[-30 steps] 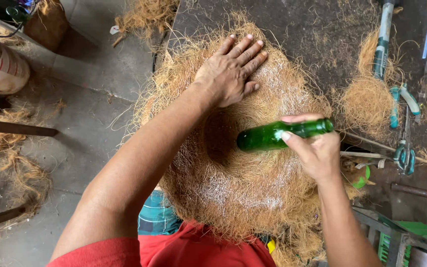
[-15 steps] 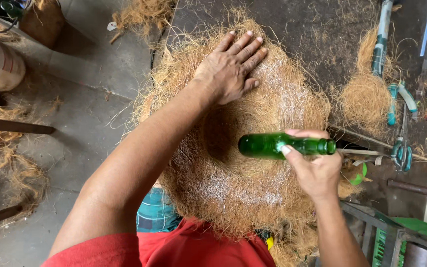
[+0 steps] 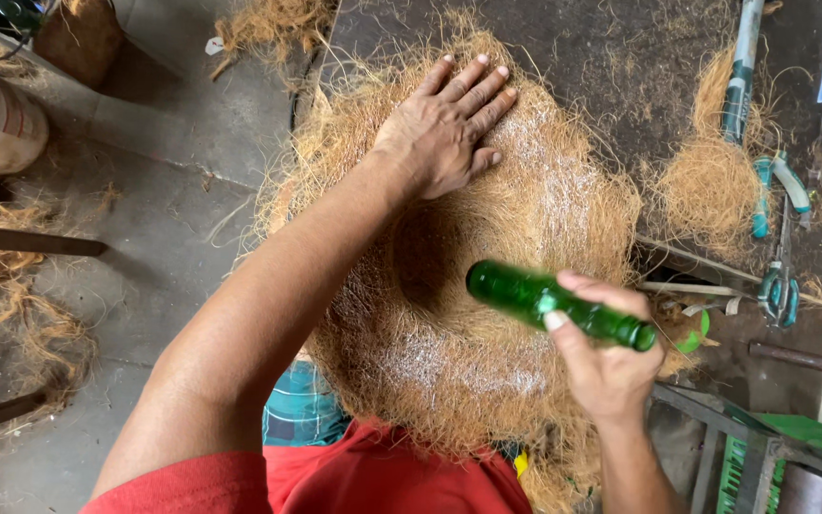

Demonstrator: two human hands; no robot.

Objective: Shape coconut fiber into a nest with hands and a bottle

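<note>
Two hands work a round mat of coconut fibre (image 3: 449, 314) spread on the dark tabletop (image 3: 620, 57). Left hand (image 3: 444, 128) lies flat on the mat's far side, fingers (image 3: 478, 90) spread and extended. Right hand (image 3: 606, 366), at the mat's near right edge, wraps its fingers around a green glass bottle (image 3: 554, 305) held horizontally just above the fibre. Beyond the mat's right edge lies a smaller fibre clump (image 3: 706, 190).

Small fibre-craft workshop: dark worn tabletop (image 3: 620, 57), loose coir fibre piles (image 3: 706, 190), hand tools (image 3: 777, 286), bare concrete floor (image 3: 145, 257).
</note>
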